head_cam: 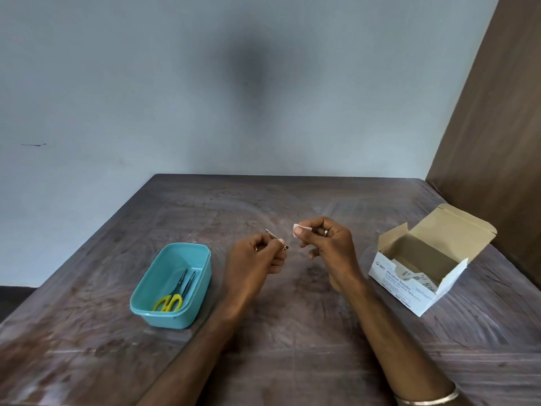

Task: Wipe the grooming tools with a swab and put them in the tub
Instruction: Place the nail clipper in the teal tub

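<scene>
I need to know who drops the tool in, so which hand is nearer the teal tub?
Left. The left hand, pinching a small metal tool, is just right of the tub; the right hand, holding the swab, is farther right.

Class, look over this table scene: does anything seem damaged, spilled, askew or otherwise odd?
Only the alcohol swab box on the right: its front panel is roughly torn open and its lid flaps stand up. Otherwise nothing stands out. The yellow-handled scissors lie inside the teal tub, the left hand holds a small metal tool, the right hand a swab.
</scene>
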Available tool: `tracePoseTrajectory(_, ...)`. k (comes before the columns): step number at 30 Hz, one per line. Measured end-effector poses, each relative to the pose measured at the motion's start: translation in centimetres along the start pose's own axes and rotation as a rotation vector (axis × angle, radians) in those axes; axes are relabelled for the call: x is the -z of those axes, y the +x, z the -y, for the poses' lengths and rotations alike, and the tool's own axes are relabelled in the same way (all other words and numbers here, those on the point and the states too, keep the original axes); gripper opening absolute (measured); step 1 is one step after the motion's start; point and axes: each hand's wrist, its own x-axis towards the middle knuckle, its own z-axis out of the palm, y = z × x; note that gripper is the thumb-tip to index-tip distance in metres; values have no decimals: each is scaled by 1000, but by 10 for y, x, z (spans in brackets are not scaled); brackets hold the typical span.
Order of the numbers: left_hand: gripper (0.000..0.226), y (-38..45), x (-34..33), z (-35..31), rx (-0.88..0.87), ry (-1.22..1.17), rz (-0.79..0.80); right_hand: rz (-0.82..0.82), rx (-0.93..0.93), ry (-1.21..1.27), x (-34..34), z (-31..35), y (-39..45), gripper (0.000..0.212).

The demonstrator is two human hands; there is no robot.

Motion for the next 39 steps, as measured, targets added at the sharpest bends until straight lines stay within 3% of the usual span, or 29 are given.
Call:
tracePoseTrajectory(6, 31, -13, 49, -40, -158, 622, -40, -7, 39, -96, -1, -3, -1, 10)
tracePoseTrajectory(13, 33, -5, 121, -54, -27, 1027, -29, -22, 105, -202, -2, -7, 0, 12)
tracePoseTrajectory(20, 25, 3, 134, -45, 196, 1134, 110, -38, 112, -255, 4, -11, 3, 12)
tracePoseTrajectory(26, 25, 9, 124, -32, 272, 1176, 171, -28, 118, -281, 4, -11, 2, 8)
tracePoseTrajectory(39, 17, 18, 117, -13, 226, 1252, 139, -5, 139, -280, 1, -10, 0, 8)
